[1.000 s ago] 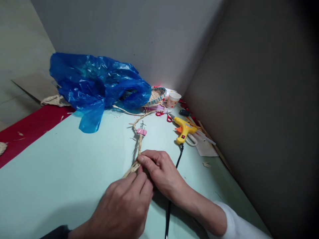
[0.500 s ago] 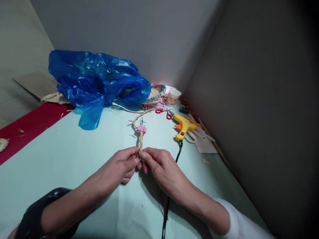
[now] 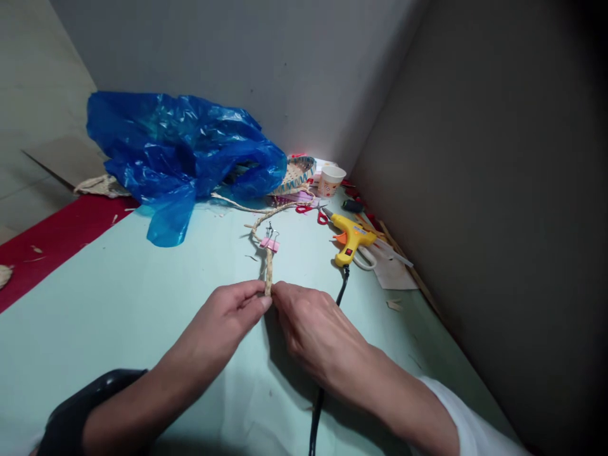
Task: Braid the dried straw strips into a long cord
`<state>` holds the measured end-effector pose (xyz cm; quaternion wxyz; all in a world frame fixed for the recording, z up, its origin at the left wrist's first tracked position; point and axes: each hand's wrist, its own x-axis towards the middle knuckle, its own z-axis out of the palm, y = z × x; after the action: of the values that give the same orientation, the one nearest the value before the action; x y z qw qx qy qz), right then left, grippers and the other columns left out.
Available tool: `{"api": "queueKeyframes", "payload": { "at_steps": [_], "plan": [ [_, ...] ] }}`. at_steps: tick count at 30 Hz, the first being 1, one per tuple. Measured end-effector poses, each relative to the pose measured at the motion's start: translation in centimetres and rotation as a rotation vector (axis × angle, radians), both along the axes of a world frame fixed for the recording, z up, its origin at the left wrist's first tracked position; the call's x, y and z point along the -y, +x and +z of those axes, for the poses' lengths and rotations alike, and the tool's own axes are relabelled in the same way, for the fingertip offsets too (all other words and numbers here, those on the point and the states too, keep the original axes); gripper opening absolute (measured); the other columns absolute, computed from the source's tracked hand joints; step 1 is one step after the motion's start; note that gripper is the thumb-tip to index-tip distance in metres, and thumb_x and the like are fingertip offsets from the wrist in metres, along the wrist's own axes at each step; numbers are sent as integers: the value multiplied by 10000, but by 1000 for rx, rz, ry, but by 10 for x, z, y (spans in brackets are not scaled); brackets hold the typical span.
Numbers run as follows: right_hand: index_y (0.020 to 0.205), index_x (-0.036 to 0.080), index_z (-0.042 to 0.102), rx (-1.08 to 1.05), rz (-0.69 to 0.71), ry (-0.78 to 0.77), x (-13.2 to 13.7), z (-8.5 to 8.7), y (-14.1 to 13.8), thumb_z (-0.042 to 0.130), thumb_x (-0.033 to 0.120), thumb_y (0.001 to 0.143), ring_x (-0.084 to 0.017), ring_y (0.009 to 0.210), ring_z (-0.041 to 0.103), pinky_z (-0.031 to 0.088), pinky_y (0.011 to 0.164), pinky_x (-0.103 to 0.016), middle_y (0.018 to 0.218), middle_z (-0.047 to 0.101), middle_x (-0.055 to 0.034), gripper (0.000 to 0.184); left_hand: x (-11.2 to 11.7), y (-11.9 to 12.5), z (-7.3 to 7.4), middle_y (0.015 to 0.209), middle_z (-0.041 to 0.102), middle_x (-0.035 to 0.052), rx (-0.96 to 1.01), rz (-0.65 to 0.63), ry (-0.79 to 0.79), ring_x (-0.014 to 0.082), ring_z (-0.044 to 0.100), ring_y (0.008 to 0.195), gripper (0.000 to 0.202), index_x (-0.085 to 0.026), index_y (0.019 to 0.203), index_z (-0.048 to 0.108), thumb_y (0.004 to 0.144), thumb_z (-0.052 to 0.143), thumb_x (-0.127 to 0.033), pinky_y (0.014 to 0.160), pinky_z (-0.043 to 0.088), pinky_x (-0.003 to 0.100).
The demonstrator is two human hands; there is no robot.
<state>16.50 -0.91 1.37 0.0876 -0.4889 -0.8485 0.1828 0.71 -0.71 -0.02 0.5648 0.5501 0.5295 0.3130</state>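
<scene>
A tan braided straw cord (image 3: 268,269) runs across the pale green table (image 3: 123,297) from the far clutter toward me. A pink binder clip (image 3: 270,242) is clamped on it partway along. My left hand (image 3: 228,315) and my right hand (image 3: 311,323) meet at the cord's near end, fingertips pinched on it from either side. The strands below my fingers are hidden by the hands.
A yellow glue gun (image 3: 350,239) lies right of the cord, its black cable (image 3: 317,405) running under my right forearm. A crumpled blue plastic bag (image 3: 180,149) sits at the back, beside a woven basket (image 3: 297,172), a paper cup (image 3: 330,180) and red-handled scissors (image 3: 311,210). A grey wall (image 3: 475,209) closes the right side.
My left hand has moved from below the cord, close to the camera, out to its left side and now pinches the end. Both hands sit slightly further up the cord.
</scene>
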Motion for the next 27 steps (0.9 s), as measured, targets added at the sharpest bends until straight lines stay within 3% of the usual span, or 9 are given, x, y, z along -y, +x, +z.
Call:
{"api": "queueKeyframes", "payload": {
  "at_steps": [3,6,9,12,14,18,22,27],
  "plan": [
    [863,159,534,193,52,150,1,-5,-3,460,55,787,-153,574,491,228,514,-290,734,609,-49,149,4,2,2,631,552,-2,-291,4,208,163,493,626,225,-192,700,604,835,471,-314,591,372,273],
    [865,152,535,332,98,264,4,-8,-7,432,40,812,-200,636,565,227,501,-299,728,618,-86,161,6,4,3,609,540,-2,-568,-63,305,167,483,598,285,-207,640,515,871,378,-300,611,351,292],
    [874,146,533,380,82,271,6,-7,-10,417,55,832,-204,607,578,235,493,-288,696,617,-90,153,6,4,2,583,492,-16,-664,-101,379,148,433,556,282,-215,611,437,874,350,-268,579,304,281],
    [844,153,539,320,-22,145,7,-3,-12,402,124,871,-186,540,558,233,501,-290,652,622,-75,143,6,4,1,547,433,-31,-652,-84,376,137,393,536,293,-216,578,403,865,368,-268,560,274,275],
    [781,168,536,189,-87,24,7,2,-12,351,176,915,-162,515,531,230,508,-290,627,622,-56,229,5,5,1,551,432,-29,-620,-69,354,137,395,546,296,-213,574,422,860,380,-276,564,272,274],
    [723,178,512,-5,-132,-122,6,6,-10,296,214,954,-129,529,488,229,510,-270,631,610,-30,318,4,4,-2,566,454,-29,-526,-45,299,142,419,564,298,-206,602,484,863,395,-319,562,283,272],
    [788,177,519,65,-153,-49,8,3,-11,360,177,929,-123,480,449,196,498,-277,604,587,-12,213,5,2,-3,543,466,-41,-445,-27,248,136,426,536,325,-211,577,455,867,408,-349,558,304,269],
    [832,168,492,280,-114,161,14,-4,-16,460,112,877,-148,552,535,238,506,-270,655,594,-34,79,6,2,-5,576,530,-27,-279,-15,207,155,504,596,320,-210,582,486,864,429,-351,620,372,277]
  ]
}}
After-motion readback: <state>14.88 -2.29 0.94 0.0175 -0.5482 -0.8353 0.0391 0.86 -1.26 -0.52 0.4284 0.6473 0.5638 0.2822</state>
